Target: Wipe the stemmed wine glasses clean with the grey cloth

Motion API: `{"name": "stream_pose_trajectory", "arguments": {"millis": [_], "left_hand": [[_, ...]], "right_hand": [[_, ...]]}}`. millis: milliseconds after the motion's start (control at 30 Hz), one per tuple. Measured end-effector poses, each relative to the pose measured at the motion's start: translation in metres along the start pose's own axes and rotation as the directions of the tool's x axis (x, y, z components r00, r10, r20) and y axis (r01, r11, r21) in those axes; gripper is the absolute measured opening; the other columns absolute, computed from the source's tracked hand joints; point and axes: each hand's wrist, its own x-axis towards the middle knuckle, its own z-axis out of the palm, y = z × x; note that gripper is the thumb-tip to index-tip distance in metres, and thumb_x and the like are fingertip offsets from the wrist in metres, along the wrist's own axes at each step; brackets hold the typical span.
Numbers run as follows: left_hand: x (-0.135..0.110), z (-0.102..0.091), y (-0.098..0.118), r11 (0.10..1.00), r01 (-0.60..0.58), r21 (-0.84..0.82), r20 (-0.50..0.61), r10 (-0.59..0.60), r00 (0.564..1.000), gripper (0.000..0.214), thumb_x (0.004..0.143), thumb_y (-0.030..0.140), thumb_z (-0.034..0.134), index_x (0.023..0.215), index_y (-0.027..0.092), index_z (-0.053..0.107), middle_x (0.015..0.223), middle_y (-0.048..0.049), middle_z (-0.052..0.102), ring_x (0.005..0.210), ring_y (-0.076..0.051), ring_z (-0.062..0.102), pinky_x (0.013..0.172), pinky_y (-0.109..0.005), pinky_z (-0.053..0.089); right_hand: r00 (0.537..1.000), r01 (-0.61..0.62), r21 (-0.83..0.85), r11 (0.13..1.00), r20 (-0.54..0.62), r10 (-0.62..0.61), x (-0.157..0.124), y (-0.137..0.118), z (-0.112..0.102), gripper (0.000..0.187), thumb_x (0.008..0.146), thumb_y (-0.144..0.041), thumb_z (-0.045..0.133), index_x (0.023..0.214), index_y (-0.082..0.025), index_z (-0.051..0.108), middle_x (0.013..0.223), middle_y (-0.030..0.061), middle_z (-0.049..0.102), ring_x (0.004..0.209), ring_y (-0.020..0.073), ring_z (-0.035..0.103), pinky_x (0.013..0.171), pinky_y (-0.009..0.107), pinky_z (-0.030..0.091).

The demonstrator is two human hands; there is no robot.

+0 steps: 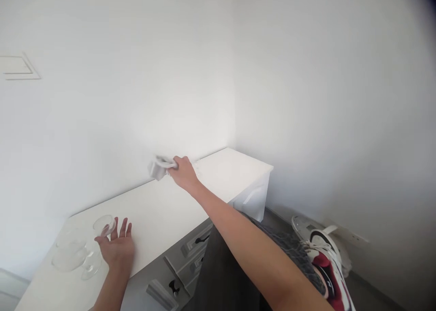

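My right hand (184, 172) is closed on a white and grey cloth (157, 169) over the back part of the white cabinet top (170, 211). The cloth is folded and blurred, and its far end hangs free. My left hand (118, 248) is palm up at the cabinet's left part, with a small clear glass (103, 222) between thumb and index finger; the other fingers are spread. Just left of that hand are a stemmed glass foot (91, 268) and a wide clear glass bowl (68, 256). Their see-through outlines overlap, so I cannot tell how they join.
White walls (136, 75) meet in a corner behind the cabinet. Grey drawer fronts with dark knobs (174, 287) face me. On the floor at right are a red and white shoe (327, 265) and a white round-ended appliance (303, 227). A wall panel (17, 66) is at upper left.
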Motion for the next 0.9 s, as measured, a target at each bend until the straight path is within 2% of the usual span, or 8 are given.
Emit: {"name": "stream_pose_trajectory", "arguments": {"millis": [133, 233, 333, 467, 600, 733, 833, 900], "left_hand": [[-0.008, 0.032, -0.009, 0.999, -0.041, -0.002, 0.080, 0.041, 0.996, 0.040, 0.092, 0.059, 0.069, 0.120, 0.031, 0.060, 0.144, -0.0075, 0.066, 0.116, -0.026, 0.073, 0.109, -0.049, 0.053], [-0.020, 0.068, -0.033, 1.000, -0.003, 0.022, 0.247, -0.003, 0.969, 0.049, 0.085, 0.051, 0.081, 0.124, 0.030, 0.060, 0.145, -0.0108, 0.066, 0.107, -0.025, 0.077, 0.093, -0.041, 0.060], [-0.031, 0.093, -0.064, 0.995, 0.029, 0.098, 0.282, -0.056, 0.958, 0.062, 0.078, 0.050, 0.089, 0.128, 0.029, 0.059, 0.144, -0.0142, 0.066, 0.100, -0.025, 0.079, 0.084, -0.038, 0.062], [-0.040, 0.094, -0.088, 0.971, 0.021, 0.238, 0.320, -0.099, 0.942, 0.066, 0.080, 0.057, 0.086, 0.131, 0.024, 0.060, 0.138, -0.0168, 0.070, 0.097, -0.024, 0.079, 0.083, -0.038, 0.063], [-0.042, 0.086, -0.088, 0.933, -0.062, 0.355, 0.366, -0.078, 0.927, 0.065, 0.084, 0.061, 0.081, 0.133, 0.024, 0.058, 0.139, -0.0168, 0.069, 0.091, -0.022, 0.079, 0.073, -0.033, 0.061], [-0.041, 0.089, -0.087, 0.931, -0.057, 0.361, 0.347, -0.077, 0.935, 0.066, 0.087, 0.067, 0.073, 0.133, 0.023, 0.054, 0.137, -0.0179, 0.070, 0.081, -0.019, 0.078, 0.066, -0.031, 0.059], [-0.039, 0.092, -0.089, 0.924, -0.048, 0.379, 0.390, -0.112, 0.914, 0.067, 0.087, 0.069, 0.071, 0.131, 0.021, 0.055, 0.131, -0.0182, 0.072, 0.076, -0.017, 0.076, 0.064, -0.030, 0.058], [-0.038, 0.092, -0.092, 0.900, -0.084, 0.428, 0.431, -0.121, 0.894, 0.066, 0.089, 0.069, 0.069, 0.130, 0.021, 0.054, 0.126, -0.0166, 0.073, 0.071, -0.016, 0.075, 0.062, -0.030, 0.058]], "right_hand": [[0.934, -0.354, 0.340, 0.871, 0.079, 0.348, 0.009, 0.026, 0.030, 0.014, 0.096, -0.031, 0.050, 0.102, -0.022, 0.058, 0.096, 0.0017, 0.066, 0.079, 0.0141, 0.064, 0.065, 0.023, 0.049], [0.904, -0.428, 0.246, 0.869, 0.103, 0.416, 0.016, 0.050, 0.057, 0.014, 0.092, -0.025, 0.050, 0.103, -0.021, 0.059, 0.096, 0.0029, 0.070, 0.076, 0.0138, 0.065, 0.061, 0.022, 0.046], [0.901, -0.429, 0.097, 0.898, 0.113, 0.418, 0.019, 0.073, 0.069, 0.015, 0.087, -0.015, 0.052, 0.098, -0.021, 0.061, 0.095, 0.0050, 0.071, 0.080, 0.0169, 0.065, 0.063, 0.025, 0.045], [0.908, -0.371, -0.071, 0.926, 0.178, 0.378, 0.020, 0.097, 0.068, 0.021, 0.081, -0.007, 0.057, 0.094, -0.021, 0.066, 0.100, 0.0087, 0.073, 0.095, 0.0216, 0.069, 0.071, 0.026, 0.046], [0.875, -0.351, -0.173, 0.920, 0.288, 0.388, 0.013, 0.105, 0.063, 0.021, 0.076, -0.004, 0.063, 0.088, -0.020, 0.070, 0.096, 0.0105, 0.075, 0.093, 0.0246, 0.072, 0.067, 0.026, 0.045], [0.869, -0.316, -0.147, 0.937, 0.353, 0.348, 0.003, 0.100, 0.058, 0.027, 0.072, -0.009, 0.070, 0.096, -0.021, 0.072, 0.102, 0.0080, 0.076, 0.090, 0.0219, 0.070, 0.065, 0.024, 0.044], [0.858, -0.324, -0.102, 0.941, 0.387, 0.338, 0.001, 0.100, 0.054, 0.008, 0.078, -0.017, 0.068, 0.085, -0.018, 0.070, 0.090, 0.0079, 0.074, 0.084, 0.0205, 0.068, 0.065, 0.025, 0.044], [0.850, -0.318, -0.059, 0.946, 0.426, 0.312, -0.001, 0.101, 0.052, 0.009, 0.078, -0.017, 0.067, 0.086, -0.018, 0.070, 0.090, 0.0073, 0.072, 0.083, 0.0191, 0.066, 0.066, 0.025, 0.044]]}}
